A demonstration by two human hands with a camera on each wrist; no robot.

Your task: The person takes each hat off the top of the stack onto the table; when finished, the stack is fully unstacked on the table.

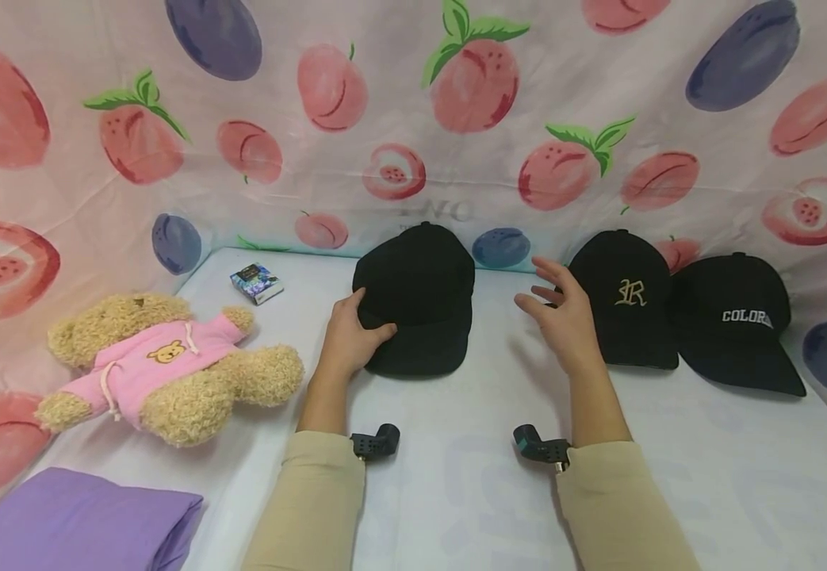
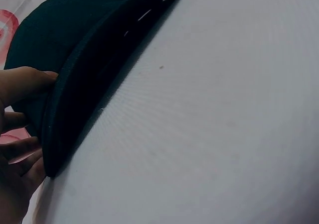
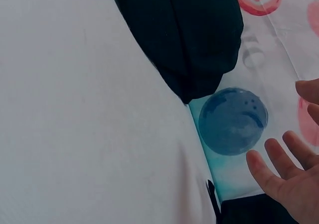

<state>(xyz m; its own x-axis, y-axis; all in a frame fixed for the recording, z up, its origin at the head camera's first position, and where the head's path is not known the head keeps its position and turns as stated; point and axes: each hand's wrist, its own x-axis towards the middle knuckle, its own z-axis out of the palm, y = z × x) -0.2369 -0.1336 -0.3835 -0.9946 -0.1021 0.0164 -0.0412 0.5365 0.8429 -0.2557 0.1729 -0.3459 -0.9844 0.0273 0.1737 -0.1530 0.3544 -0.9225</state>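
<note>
A plain black cap sits at the middle of the white surface, its brim toward me. My left hand holds its left side. In the left wrist view the thumb lies over the cap and the other fingers are at its edge, partly hidden. My right hand is raised with spread fingers, holding nothing, between that cap and a black cap with a gold R. The right wrist view shows this hand apart from the plain cap.
Beside the R cap, a black cap with white lettering stands at the right. To the left lie a teddy bear in a pink top, a small patterned box and a folded purple cloth. A fruit-print curtain hangs behind.
</note>
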